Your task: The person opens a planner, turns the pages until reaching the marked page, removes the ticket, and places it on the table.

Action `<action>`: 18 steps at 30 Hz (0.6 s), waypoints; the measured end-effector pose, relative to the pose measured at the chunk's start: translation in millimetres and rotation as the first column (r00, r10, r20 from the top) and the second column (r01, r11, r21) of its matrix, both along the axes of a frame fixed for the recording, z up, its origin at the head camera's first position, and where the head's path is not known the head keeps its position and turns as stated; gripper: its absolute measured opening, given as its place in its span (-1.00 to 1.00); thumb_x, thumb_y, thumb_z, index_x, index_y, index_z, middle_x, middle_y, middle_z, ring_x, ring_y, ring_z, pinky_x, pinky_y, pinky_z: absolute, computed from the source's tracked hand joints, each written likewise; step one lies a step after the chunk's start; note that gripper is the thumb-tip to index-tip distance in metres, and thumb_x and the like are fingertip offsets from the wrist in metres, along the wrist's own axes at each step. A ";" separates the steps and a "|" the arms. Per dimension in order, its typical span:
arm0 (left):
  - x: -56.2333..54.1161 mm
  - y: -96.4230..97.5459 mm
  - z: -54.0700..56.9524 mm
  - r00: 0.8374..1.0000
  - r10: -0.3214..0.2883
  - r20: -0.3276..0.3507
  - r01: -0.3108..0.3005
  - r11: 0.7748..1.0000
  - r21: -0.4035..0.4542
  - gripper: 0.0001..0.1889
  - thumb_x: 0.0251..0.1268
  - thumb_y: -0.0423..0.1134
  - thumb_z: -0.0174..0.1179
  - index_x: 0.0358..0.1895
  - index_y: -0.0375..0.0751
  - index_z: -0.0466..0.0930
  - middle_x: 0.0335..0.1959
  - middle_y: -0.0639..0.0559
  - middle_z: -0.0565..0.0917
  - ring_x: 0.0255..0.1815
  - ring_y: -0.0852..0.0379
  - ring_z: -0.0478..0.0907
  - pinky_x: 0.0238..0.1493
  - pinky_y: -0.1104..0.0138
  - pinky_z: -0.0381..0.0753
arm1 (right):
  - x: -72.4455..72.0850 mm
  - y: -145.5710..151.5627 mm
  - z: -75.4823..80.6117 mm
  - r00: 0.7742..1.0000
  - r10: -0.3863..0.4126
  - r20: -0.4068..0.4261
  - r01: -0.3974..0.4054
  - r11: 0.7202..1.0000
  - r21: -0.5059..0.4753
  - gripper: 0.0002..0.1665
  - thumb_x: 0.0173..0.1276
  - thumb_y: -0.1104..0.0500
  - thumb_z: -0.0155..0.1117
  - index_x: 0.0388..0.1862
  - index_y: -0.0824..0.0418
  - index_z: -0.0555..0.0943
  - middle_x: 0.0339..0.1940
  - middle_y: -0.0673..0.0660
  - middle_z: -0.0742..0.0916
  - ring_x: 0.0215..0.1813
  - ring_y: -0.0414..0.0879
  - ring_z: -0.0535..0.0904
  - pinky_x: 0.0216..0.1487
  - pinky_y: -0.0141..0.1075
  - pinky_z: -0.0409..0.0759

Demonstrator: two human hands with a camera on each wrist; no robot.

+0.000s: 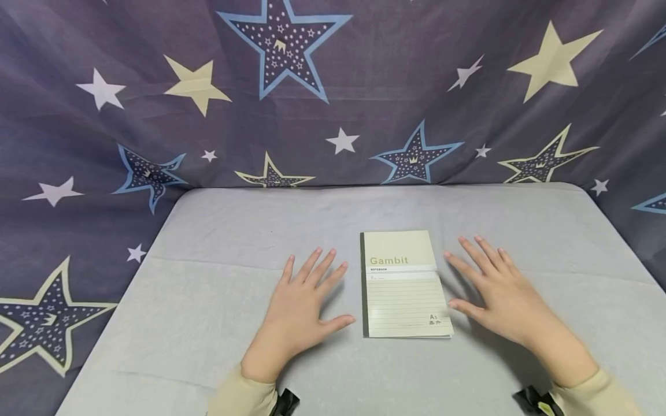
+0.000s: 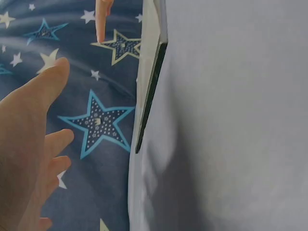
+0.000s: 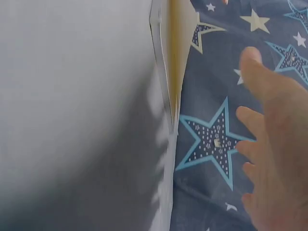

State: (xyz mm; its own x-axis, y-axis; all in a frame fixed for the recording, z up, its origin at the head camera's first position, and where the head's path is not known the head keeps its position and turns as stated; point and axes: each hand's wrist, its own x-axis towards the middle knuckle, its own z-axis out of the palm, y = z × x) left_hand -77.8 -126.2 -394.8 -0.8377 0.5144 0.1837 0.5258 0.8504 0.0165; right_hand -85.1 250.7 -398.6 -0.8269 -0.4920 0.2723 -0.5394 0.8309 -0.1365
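A cream notebook (image 1: 403,300) with a dark spine and the word "Gambit" on its cover lies closed on the table. My left hand (image 1: 299,309) hovers to its left, fingers spread and holding nothing. On the other side my right hand (image 1: 502,294) is also spread, its thumb tip close to the notebook's right edge. In the left wrist view the notebook's dark spine (image 2: 153,91) appears edge-on, apart from the left hand (image 2: 33,130). The right wrist view shows the page edge of the notebook (image 3: 175,53), with the right hand (image 3: 281,134) apart from it.
A light grey cloth covers the table (image 1: 234,231). Behind it and at the sides hangs a dark curtain (image 1: 364,86) printed with stars. Black straps (image 1: 285,403) sit at both cuffs, below cream sleeves (image 1: 241,396).
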 end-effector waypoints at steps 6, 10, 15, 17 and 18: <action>3.8 6.6 -6.0 0.999 -0.025 0.041 0.026 1.000 -0.005 -0.07 0.17 0.55 -0.02 0.55 0.14 0.20 0.59 0.08 0.11 0.60 0.02 -0.08 0.50 -0.17 -0.09 | 5.8 -8.3 -2.9 0.998 0.015 0.054 -0.015 1.000 -0.007 0.03 0.19 -0.34 0.36 0.55 0.03 0.28 0.60 0.20 0.19 0.61 0.18 -0.09 0.56 0.08 -0.25; 5.3 8.5 -9.3 0.998 -0.046 0.045 0.046 0.999 0.007 -0.09 0.18 0.52 0.01 0.54 0.12 0.22 0.57 0.07 0.16 0.59 0.00 -0.02 0.49 -0.18 -0.01 | 6.6 -9.1 -6.6 0.995 0.049 0.081 -0.047 0.998 -0.034 0.08 0.15 -0.37 0.38 0.56 0.03 0.26 0.58 0.22 0.22 0.59 0.22 -0.04 0.57 0.06 -0.24; 7.0 9.6 -10.8 0.996 -0.056 0.071 0.054 0.998 0.036 -0.10 0.18 0.49 0.06 0.53 0.11 0.24 0.56 0.07 0.18 0.58 0.01 -0.01 0.49 -0.16 0.00 | 8.0 -11.0 -8.1 0.986 0.113 0.126 -0.103 0.991 -0.083 0.13 0.07 -0.42 0.40 0.54 0.01 0.29 0.55 0.25 0.27 0.55 0.27 0.07 0.57 0.03 -0.12; 7.3 10.0 -10.7 0.996 -0.056 0.076 0.053 0.998 0.037 -0.11 0.18 0.48 0.07 0.52 0.10 0.25 0.56 0.07 0.19 0.58 0.01 0.00 0.49 -0.16 0.01 | 8.9 -12.0 -7.8 0.980 0.125 0.154 -0.111 0.989 -0.096 0.14 0.03 -0.44 0.41 0.53 -0.01 0.30 0.55 0.25 0.29 0.54 0.27 0.09 0.55 0.05 -0.06; 7.4 10.2 -10.8 0.995 -0.056 0.079 0.053 0.998 0.036 -0.11 0.18 0.48 0.07 0.52 0.10 0.25 0.56 0.07 0.19 0.58 0.01 0.00 0.49 -0.16 0.02 | 9.3 -12.6 -7.8 0.977 0.126 0.170 -0.111 0.989 -0.098 0.15 0.02 -0.46 0.41 0.53 -0.02 0.30 0.54 0.25 0.29 0.54 0.27 0.10 0.54 0.09 -0.02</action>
State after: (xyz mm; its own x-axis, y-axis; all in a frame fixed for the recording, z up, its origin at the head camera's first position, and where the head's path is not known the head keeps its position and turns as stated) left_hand -70.4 -116.0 -405.5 -0.8213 0.5542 0.1352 0.5671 0.8188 0.0887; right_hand -75.8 238.1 -406.4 -0.8028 -0.5703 0.1741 -0.5945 0.7432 -0.3069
